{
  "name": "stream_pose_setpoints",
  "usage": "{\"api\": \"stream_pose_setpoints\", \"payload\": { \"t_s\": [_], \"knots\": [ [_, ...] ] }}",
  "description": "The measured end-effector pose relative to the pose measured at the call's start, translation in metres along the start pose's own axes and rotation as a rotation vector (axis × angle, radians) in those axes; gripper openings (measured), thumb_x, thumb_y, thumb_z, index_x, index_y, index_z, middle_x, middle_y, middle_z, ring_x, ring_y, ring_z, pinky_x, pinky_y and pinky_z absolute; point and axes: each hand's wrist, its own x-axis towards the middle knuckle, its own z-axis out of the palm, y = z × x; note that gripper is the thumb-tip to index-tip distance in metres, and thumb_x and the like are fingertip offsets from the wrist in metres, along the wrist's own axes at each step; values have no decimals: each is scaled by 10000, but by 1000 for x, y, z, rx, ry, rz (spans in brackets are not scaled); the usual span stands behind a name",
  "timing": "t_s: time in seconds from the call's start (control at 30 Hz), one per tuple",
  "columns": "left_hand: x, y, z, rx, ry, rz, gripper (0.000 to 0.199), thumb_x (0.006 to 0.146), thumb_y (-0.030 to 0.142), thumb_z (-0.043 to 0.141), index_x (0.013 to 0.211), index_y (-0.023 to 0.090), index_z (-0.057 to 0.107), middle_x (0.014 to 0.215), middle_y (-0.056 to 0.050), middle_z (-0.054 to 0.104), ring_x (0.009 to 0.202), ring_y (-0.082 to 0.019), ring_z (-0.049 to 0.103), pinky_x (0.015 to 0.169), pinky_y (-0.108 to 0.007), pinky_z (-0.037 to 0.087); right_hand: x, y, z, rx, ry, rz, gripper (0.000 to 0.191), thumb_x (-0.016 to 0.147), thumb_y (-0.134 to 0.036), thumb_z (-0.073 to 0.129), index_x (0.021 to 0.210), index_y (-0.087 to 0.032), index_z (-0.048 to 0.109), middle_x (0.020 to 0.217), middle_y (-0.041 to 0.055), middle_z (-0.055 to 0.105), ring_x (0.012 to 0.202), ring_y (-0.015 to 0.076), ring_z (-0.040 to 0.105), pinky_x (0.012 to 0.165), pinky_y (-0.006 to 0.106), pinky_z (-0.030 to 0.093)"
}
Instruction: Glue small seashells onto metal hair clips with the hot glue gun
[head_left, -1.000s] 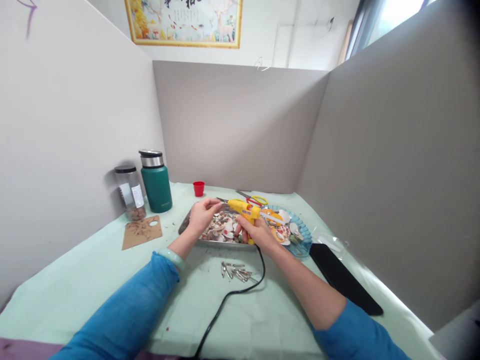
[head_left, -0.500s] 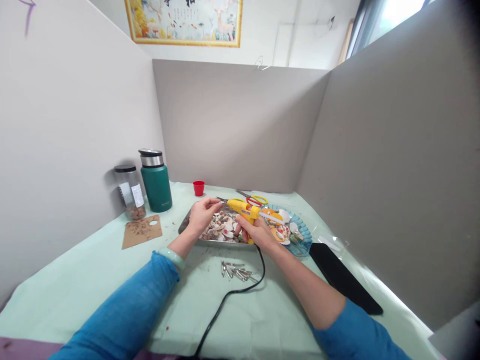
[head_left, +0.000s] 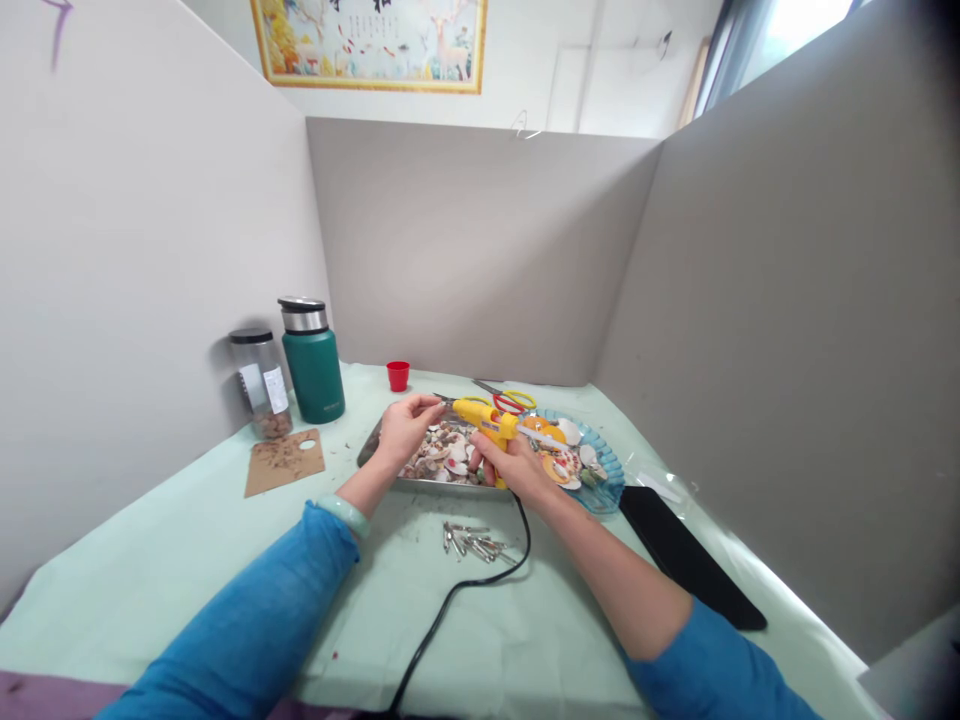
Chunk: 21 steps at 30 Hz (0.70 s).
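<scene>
My right hand (head_left: 510, 465) is wrapped round the handle of a yellow glue gun (head_left: 484, 418), whose nozzle points left. A clear glue stick (head_left: 544, 438) sticks out of its back. Close to the nozzle, my left hand (head_left: 407, 425) pinches with thumb and forefinger; what lies between the fingertips is too small to make out. Both hands are above a metal tray (head_left: 450, 487) of shells (head_left: 442, 455). Beside the tray, a blue glass plate (head_left: 611, 470) bears shells and orange pieces. Several metal clips (head_left: 476, 543) lie in front of the tray.
A black cable (head_left: 450, 600) runs to the front edge. At the left are a green flask (head_left: 313, 370), a jar (head_left: 262, 385) and a brown card (head_left: 281, 468). Behind the tray are a red cup (head_left: 398, 376) and scissors (head_left: 514, 400). A black slab (head_left: 686, 555) lies right.
The glue gun has shifted very slightly to the left, its nozzle nearer my left fingertips. Both hands are otherwise nearly where they were.
</scene>
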Motion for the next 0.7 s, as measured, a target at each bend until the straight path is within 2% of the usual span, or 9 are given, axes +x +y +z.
{"api": "stream_pose_setpoints", "payload": {
  "t_s": [0.4, 0.57, 0.7],
  "knots": [
    [-1, 2, 1, 8, -5, 10, 285, 664, 362, 707, 840, 140, 678, 798, -69, 708, 706, -187, 657, 703, -327, 531, 0, 1, 0, 2, 2, 1, 452, 791, -553, 525, 621, -144, 614, 434, -25, 502, 377, 68, 420, 428, 203, 356],
    [-1, 0, 0, 28, -3, 14, 291, 667, 369, 704, 846, 140, 678, 820, -72, 709, 701, -188, 659, 691, -323, 531, -1, -1, 1, -1, -21, 3, 442, 782, -554, 531, 648, -141, 615, 500, -13, 551, 386, 65, 430, 433, 210, 367],
    [0, -2, 0, 29, -5, 19, 292, 675, 373, 698, 854, 143, 679, 822, -75, 710, 717, -195, 663, 693, -323, 528, -2, -5, 1, -31, 11, 14, 457, 790, -559, 508, 632, -143, 614, 433, -27, 498, 382, 70, 420, 436, 207, 366]
  ]
}}
